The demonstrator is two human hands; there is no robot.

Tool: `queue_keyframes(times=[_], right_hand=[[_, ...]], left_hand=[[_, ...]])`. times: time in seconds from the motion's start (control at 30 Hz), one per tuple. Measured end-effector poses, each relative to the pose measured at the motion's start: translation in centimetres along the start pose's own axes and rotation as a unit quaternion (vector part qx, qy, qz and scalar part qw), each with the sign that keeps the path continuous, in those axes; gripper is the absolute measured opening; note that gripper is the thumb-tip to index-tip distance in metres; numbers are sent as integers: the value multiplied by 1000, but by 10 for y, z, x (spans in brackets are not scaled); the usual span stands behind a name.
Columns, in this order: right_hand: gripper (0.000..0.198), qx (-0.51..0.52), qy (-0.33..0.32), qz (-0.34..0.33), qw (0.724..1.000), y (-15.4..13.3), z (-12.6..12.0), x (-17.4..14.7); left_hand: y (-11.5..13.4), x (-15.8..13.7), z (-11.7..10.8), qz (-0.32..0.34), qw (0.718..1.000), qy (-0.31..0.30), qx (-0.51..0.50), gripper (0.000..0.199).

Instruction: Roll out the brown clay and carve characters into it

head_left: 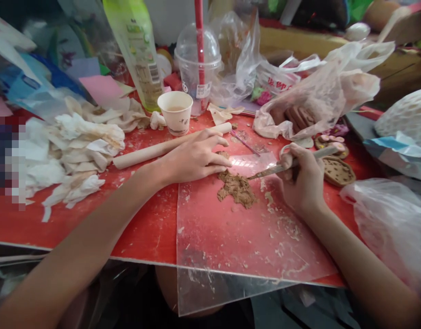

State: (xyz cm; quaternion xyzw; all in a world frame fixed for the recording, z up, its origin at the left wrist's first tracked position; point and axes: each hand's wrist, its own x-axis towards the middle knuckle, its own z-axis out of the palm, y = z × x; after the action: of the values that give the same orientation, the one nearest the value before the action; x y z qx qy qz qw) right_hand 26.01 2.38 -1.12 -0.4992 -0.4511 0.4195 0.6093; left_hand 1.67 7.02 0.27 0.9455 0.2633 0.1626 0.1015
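Observation:
A patch of rough brown clay (236, 188) lies on a clear plastic sheet (231, 237) that overhangs the table's front edge. My right hand (304, 178) grips a clay modelling tool (270, 171), and the tool's tip meets the clay's right edge. My left hand (197, 156) rests palm down with fingers spread, its fingertips at the clay's upper left edge. Behind that hand runs a pale rolling pin (142, 154), partly covered by the fingers. A thin purple stick (244, 142) lies beyond the clay. Pale crumbs dot the sheet.
Crumpled tissues (87, 141) heap at the left. A paper cup (175, 112) of cloudy liquid, a green bottle (137, 55) and a domed plastic cup (198, 64) stand behind. A bag of brown clay (302, 105) and an oval clay piece (339, 171) sit at the right.

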Motion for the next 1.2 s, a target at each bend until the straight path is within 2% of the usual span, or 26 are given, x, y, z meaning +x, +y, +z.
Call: queue_keyframes(times=[0.13,0.3,0.5,0.7,0.9,1.2], right_hand=[[39,-21,10,-22,999,0,-2,-4],[44,-75,-49,-50,995,5,-1,-12],[44,-51,-80,-34,995,13,0,-9],[39,-65,-130,-38,989,11,0,-9],[39,-94,-179,-42,978,9,-4,-14],[42,-159,-254,-100,949,5,-9,-15]], left_hand=[[8,-2,-8,9,999,-36,22,25],[10,-2,-7,12,998,-69,6,26],[6,-2,2,19,997,-75,7,28],[5,-2,3,-11,996,-84,-22,29],[10,2,2,-80,990,-107,-52,40],[11,4,1,-92,985,-107,-100,51]])
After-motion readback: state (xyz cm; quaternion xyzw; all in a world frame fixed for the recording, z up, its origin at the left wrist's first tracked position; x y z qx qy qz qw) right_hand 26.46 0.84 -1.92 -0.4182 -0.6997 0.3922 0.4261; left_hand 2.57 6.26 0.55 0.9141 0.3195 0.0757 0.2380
